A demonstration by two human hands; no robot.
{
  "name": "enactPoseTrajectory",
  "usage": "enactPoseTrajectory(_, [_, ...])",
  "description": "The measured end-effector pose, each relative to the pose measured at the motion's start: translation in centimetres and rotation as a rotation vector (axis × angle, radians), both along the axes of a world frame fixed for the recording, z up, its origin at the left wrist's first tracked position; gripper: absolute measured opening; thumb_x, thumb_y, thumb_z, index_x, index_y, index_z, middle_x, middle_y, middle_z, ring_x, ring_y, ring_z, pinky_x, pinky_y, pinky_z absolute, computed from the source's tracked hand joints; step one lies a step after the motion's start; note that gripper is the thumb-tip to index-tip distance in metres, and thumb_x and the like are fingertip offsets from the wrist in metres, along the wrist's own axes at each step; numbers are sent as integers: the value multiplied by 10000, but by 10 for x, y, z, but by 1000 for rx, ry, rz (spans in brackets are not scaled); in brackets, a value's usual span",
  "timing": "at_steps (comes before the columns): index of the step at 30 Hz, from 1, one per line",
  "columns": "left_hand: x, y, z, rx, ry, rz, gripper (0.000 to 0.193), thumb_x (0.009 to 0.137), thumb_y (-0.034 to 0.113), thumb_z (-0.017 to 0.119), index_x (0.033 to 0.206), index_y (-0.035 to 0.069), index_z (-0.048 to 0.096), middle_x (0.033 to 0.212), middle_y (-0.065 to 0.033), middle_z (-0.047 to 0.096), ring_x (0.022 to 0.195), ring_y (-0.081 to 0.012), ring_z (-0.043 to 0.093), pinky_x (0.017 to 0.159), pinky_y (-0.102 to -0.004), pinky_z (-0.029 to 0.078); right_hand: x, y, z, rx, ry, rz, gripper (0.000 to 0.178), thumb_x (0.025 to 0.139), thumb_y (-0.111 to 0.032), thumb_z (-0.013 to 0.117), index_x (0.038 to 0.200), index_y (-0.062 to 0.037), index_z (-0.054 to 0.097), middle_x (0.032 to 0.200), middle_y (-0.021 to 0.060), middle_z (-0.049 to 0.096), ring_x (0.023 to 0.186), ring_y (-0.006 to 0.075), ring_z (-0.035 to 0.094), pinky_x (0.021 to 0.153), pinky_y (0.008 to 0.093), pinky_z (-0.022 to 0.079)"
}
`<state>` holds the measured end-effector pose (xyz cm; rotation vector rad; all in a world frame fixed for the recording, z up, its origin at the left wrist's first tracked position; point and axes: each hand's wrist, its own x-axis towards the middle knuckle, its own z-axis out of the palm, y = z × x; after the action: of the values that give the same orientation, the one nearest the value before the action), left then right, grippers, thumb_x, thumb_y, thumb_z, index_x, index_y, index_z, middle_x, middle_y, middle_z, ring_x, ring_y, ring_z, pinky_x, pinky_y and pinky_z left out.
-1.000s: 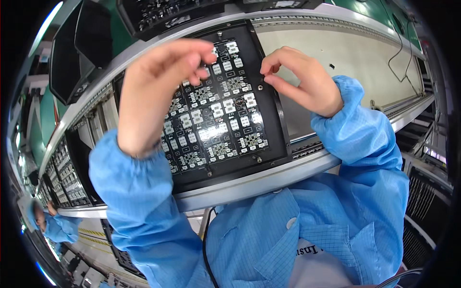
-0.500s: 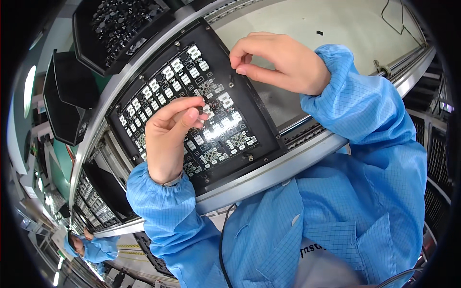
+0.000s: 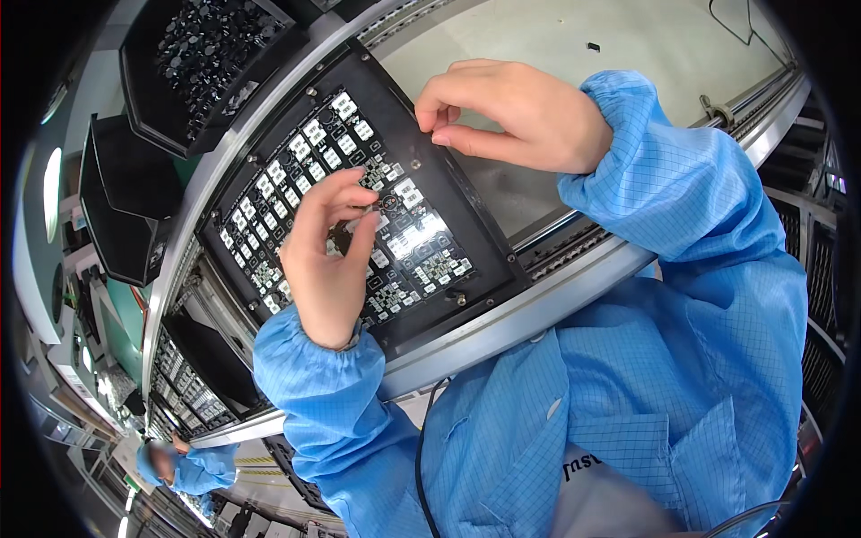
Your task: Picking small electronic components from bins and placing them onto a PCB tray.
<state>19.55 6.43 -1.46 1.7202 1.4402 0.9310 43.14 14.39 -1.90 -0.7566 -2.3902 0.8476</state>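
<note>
A black carrier frame holds a dark circuit board panel dotted with white components in rows. Over the middle of the panel, my left hand curls in a loose pinch, thumb and fingertips slightly apart; a dark patch shows in the gap, too unclear to name. My right hand hovers by the frame's far right edge, index finger bent toward the thumb in a pinch. Whatever its fingertips hold, if anything, is hidden. Blue gridded sleeves cover both forearms.
Beyond the rail stand a black bin of small dark round parts and another black bin. A small black piece lies on the pale surface at the upper right. Farther left are more panels and another person in blue.
My left thumb and fingers have spread a little and shifted right across the panel. The small dark round part between them earlier is no longer clear. My right hand keeps its pinch.
</note>
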Motion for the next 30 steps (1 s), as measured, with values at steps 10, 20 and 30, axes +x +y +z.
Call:
enactPoseTrajectory(10, [4, 2, 1, 63, 208, -69, 451, 727, -139, 632, 1138, 44, 594, 898, -85, 665, 797, -170, 648, 747, -274, 520, 2, -1, -3, 20, -6, 3, 135, 864, -79, 595, 984, -36, 553, 921, 89, 597, 870, 255, 584, 771, 352, 476])
enactPoseTrajectory(20, [0, -1, 20, 163, 380, -236, 425, 715, -124, 576, 1100, 49, 632, 899, -127, 647, 825, -305, 617, 745, -375, 498, -1, -8, 4, -17, 3, 115, 133, 849, -83, 607, 969, -48, 561, 913, 97, 591, 863, 269, 583, 760, 363, 469])
enactPoseTrajectory(30, [-108, 50, 138, 369, 470, 465, 121, 861, 46, 556, 920, 4, 653, 764, -90, 654, 695, -150, 617, 650, -283, 483, 2, -19, 9, 142, -36, 444, 128, 751, -135, 695, 806, -63, 605, 827, 50, 588, 909, 276, 550, 772, 380, 457])
